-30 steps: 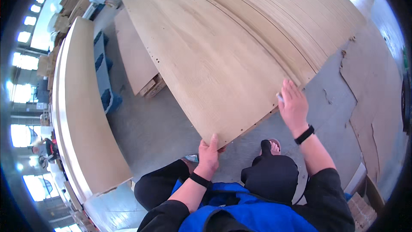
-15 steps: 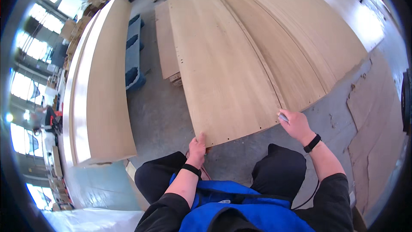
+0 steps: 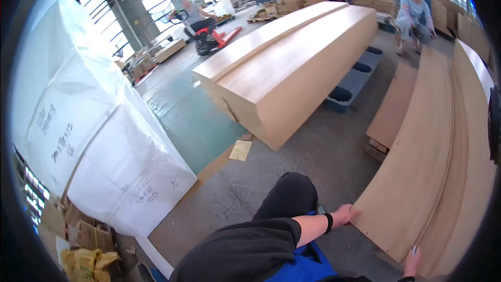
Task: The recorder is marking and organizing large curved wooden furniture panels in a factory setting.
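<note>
A long pale wooden panel (image 3: 404,188) lies at the right, its near end toward me. My left hand (image 3: 344,214) grips its near left corner, thumb on top and the other fingers mostly hidden beneath. Farther right along the same end, my right hand (image 3: 412,263) is closed around a small grey tool (image 3: 415,250), of which only a short tip shows, so its kind is unclear. That tip sits by the seam between the panel and the wooden board (image 3: 443,230) beside it.
Left of the panel, a tall stack of wooden boards (image 3: 308,83) rests on a blue pallet (image 3: 342,99). White-wrapped bundles (image 3: 141,188) stand at the left. One person (image 3: 415,15) sits at the far right; another (image 3: 198,15) is by a red pallet truck (image 3: 222,39).
My view has swung left, so the panel and both hands now appear at the lower right. The left hand stays at the corner and the right hand at the seam.
</note>
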A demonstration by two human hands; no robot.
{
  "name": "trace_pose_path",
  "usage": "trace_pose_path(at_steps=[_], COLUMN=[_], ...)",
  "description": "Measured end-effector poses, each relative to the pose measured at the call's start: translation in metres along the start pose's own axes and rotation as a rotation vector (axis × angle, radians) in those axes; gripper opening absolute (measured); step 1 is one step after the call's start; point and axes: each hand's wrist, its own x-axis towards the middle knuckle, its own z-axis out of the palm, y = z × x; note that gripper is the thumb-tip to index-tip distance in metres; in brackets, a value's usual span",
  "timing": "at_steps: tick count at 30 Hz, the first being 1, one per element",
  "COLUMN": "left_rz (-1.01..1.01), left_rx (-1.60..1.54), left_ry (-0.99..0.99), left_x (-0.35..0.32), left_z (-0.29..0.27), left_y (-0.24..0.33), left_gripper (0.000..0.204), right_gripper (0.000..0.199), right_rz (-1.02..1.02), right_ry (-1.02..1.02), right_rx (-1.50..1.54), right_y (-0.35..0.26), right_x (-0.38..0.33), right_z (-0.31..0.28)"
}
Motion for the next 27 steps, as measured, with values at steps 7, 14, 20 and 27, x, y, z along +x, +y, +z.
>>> trace_pose_path(at_steps=[7,14,20,27], left_rz=[-0.1,-0.116,-0.19,-0.155], left_rx=[0.14,-0.197,-0.154,-0.054], left_ry=[0.075,0.026,0.041,0.051], left_x=[0.012,0.002,0.001,0.008], left_z=[-0.008,-0.008,-0.012,-0.011], left_y=[-0.009,0.006,0.012,-0.002], left_gripper=[0.043,0.033,0.035,0.037], right_gripper=[0.043,0.018,0.016,0.013], right_rz=[-0.142,-0.3,-0.167,-0.294], right_ry=[-0.053,0.184,-0.085,0.036], right_rx=[-0.237,-0.202,-0.239,-0.248], right_y=[-0.086,-0.088,-0.132,-0.095], right_x=[-0.02,-0.02,-0.032,-0.022], right_z=[-0.023,-0.003,-0.036,-0.003])
